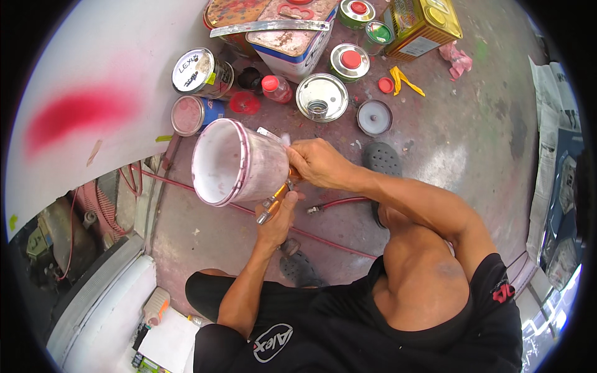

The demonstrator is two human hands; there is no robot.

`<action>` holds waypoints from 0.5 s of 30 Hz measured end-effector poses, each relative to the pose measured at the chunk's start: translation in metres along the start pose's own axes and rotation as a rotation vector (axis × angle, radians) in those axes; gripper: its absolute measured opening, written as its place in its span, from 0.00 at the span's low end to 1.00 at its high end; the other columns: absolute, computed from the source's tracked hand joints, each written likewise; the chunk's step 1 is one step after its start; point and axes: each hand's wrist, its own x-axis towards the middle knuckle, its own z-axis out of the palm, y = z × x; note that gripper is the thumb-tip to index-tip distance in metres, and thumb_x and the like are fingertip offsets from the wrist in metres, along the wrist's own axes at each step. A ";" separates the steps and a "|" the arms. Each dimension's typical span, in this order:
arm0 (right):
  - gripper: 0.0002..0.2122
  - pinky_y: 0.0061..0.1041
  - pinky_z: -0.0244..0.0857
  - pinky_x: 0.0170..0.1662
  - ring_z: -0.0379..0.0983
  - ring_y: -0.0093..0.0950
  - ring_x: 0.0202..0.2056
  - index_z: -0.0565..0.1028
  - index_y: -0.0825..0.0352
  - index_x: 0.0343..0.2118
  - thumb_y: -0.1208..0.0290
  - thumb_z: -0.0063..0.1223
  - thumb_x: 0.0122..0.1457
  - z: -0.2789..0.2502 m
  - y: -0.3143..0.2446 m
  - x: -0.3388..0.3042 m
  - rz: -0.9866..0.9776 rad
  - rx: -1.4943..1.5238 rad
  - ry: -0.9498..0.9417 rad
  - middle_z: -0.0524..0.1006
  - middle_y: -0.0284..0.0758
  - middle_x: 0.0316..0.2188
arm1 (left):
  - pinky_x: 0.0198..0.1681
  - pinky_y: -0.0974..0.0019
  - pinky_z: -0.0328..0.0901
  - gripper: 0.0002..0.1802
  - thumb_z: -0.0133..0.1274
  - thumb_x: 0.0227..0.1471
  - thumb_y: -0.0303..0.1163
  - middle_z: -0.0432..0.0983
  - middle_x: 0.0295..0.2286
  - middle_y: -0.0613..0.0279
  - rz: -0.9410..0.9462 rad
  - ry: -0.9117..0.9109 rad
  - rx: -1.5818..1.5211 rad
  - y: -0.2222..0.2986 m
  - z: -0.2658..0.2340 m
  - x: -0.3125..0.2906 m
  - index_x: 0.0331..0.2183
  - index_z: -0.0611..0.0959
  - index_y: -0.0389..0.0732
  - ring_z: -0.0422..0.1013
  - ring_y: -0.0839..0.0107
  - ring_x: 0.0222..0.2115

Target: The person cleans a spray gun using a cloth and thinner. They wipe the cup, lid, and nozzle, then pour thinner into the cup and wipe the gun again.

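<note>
The person's left hand (278,219) is closed around the gold and silver fittings of a spray gun (271,202), and the right hand (318,163) is clamped on the gun's gold body near the cup's base, its curled fingers partly hidden. Between the hands and the white panel, held above the floor (448,127), is the gun's large cup (266,163), tipped on its side with its open mouth toward the upper left. Its inside is milky white, faintly tinted pink; the ridged rim is ringed with dark red paint, and the cloudy outer wall is smeared with pinkish streaks. Just below the hands, a red hose (336,244) crosses the floor, and a silver coupling (313,210) lies near it. Grey clogs (382,160) are on the person's feet. Beyond the cup stand a blue can (212,110) with a pink-stained top, a red-capped bottle (277,89) and a wide can with a silver lid (334,93); a grey round lid (375,118) lies to their right. Farther off are a green can (349,69) with a red cap, a yellow strip (407,84) and a gold rectangular tin (424,28). On the left, the curved white panel (143,37) bears a soft-edged red patch (81,118).
</note>
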 end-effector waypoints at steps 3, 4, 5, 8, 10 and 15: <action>0.31 0.41 0.70 0.37 0.77 0.35 0.30 0.82 0.69 0.27 0.44 0.46 0.76 -0.008 0.011 0.002 0.284 0.166 -0.224 0.83 0.43 0.28 | 0.20 0.73 0.61 0.25 0.55 0.74 0.46 0.86 0.39 0.54 0.018 -0.125 0.071 -0.007 -0.001 -0.011 0.54 0.81 0.31 0.65 0.83 0.17; 0.32 0.39 0.70 0.37 0.76 0.32 0.30 0.82 0.69 0.27 0.43 0.46 0.76 -0.010 0.015 0.000 0.307 0.252 -0.191 0.83 0.40 0.28 | 0.20 0.73 0.61 0.25 0.54 0.74 0.47 0.85 0.40 0.53 0.029 -0.162 0.009 -0.009 -0.001 -0.010 0.55 0.81 0.32 0.64 0.82 0.17; 0.32 0.38 0.69 0.37 0.75 0.30 0.30 0.82 0.68 0.27 0.41 0.47 0.76 -0.012 0.014 -0.002 0.328 0.340 -0.165 0.83 0.38 0.28 | 0.21 0.73 0.62 0.26 0.53 0.75 0.48 0.85 0.41 0.53 0.037 -0.190 -0.054 -0.008 -0.002 -0.009 0.55 0.80 0.33 0.63 0.82 0.17; 0.32 0.30 0.69 0.32 0.74 0.25 0.26 0.82 0.66 0.29 0.39 0.46 0.76 -0.008 0.017 -0.005 0.411 0.603 -0.045 0.82 0.35 0.28 | 0.22 0.72 0.62 0.28 0.51 0.75 0.52 0.84 0.44 0.52 0.000 -0.228 -0.280 -0.007 -0.003 -0.009 0.57 0.79 0.35 0.62 0.81 0.17; 0.31 0.26 0.69 0.30 0.75 0.22 0.26 0.82 0.66 0.31 0.38 0.46 0.76 -0.006 0.020 -0.002 0.418 0.721 0.054 0.81 0.34 0.28 | 0.22 0.72 0.61 0.29 0.50 0.75 0.53 0.84 0.44 0.52 -0.041 -0.192 -0.335 -0.007 -0.005 -0.008 0.58 0.78 0.36 0.61 0.81 0.17; 0.32 0.29 0.71 0.30 0.76 0.23 0.25 0.84 0.70 0.36 0.41 0.44 0.78 0.018 0.008 -0.012 -0.024 0.180 0.078 0.84 0.34 0.29 | 0.21 0.72 0.61 0.26 0.51 0.75 0.50 0.84 0.43 0.53 -0.075 -0.071 -0.013 0.001 -0.006 0.000 0.57 0.78 0.35 0.61 0.81 0.16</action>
